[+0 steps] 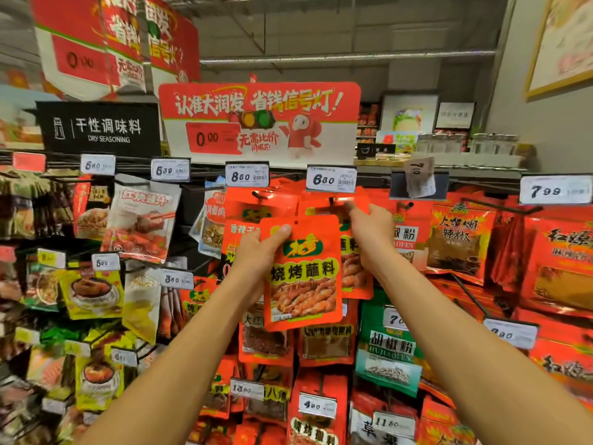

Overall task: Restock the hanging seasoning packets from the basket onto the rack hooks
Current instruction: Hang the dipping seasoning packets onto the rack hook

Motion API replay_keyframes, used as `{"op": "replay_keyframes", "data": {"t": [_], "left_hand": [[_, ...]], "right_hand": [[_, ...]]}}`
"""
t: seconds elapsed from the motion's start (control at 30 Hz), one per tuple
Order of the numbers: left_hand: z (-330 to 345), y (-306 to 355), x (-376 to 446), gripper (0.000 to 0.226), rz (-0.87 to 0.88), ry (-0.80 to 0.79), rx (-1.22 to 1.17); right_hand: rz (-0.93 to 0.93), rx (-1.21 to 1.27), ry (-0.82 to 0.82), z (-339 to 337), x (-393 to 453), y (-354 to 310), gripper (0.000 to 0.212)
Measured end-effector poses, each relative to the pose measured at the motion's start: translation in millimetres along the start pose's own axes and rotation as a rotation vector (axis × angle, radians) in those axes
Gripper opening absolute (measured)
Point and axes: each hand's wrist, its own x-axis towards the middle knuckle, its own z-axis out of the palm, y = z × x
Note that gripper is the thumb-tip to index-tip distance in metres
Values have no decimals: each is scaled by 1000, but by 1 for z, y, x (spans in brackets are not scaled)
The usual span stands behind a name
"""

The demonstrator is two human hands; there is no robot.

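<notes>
- Both arms are up at the seasoning rack (199, 187), right in the middle of the display.
- The left hand (256, 248) pinches a red barbecue-dip packet (303, 274) by its upper left corner, thumb on the front face and fingers tucked behind.
- That packet hangs upright in front of the rack, off any hook, overlapping the hung packets behind it.
- The right hand (369, 232) reaches higher, fingers curled around the top of a matching hung packet (353, 252) just under the hook (333, 200).
- One fingertip sits right beside the hook's end; whether the hung packet's hole is fully on the hook, I cannot tell, the hand covers it.
- Above that hook sits a price tag reading 6.80 (331, 178); the neighbouring tag to the left reads 8.60 (247, 175).
- A red-and-white promotional sign (260, 120) stands over the rack, and a black "Dry Seasoning" board (99, 128) sits to its left.
- To the right hang more red chilli-powder packets (459, 239) under a 7.99 tag (555, 189).
- Lower down, a green pepper-powder packet (390, 351) hangs just beneath the right forearm.
- Yellow and white sauce packets (141, 216) fill the left side of the rack.
- No basket shows in this view.
</notes>
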Motion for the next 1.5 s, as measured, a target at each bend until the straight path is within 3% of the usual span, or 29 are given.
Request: {"op": "replay_keyframes", "data": {"t": [0.07,0.17,0.27,0.53,0.73,0.87,0.97,1.13,1.27,1.37,1.5], "left_hand": [[4,0,5,24,14,17,-17],[16,3,14,18,70,-21,3],[35,9,27,19,93,-24,20],[66,16,51,11,-33,68,30],[71,8,40,34,162,234,423],[60,-15,23,49,256,245,730],[62,-19,29,33,204,238,683],[75,-16,61,18,66,355,704],[87,-19,78,25,-37,413,713],[89,-20,76,24,-33,421,694],[80,-27,61,22,67,321,625]], "right_hand": [[25,-90,-42,-3,4,4,33],[31,35,-62,-10,4,12,43],[-13,140,-74,-14,3,14,36],[61,-39,-59,-21,12,12,29],[32,-74,-129,-30,6,24,24],[-63,-166,-149,-36,-1,35,27],[-65,-209,-94,-32,6,37,32],[100,-261,-65,-14,41,44,27],[171,-338,-17,-2,60,45,37],[175,-370,-27,0,58,45,45],[97,-392,-128,-14,40,58,30]]}}
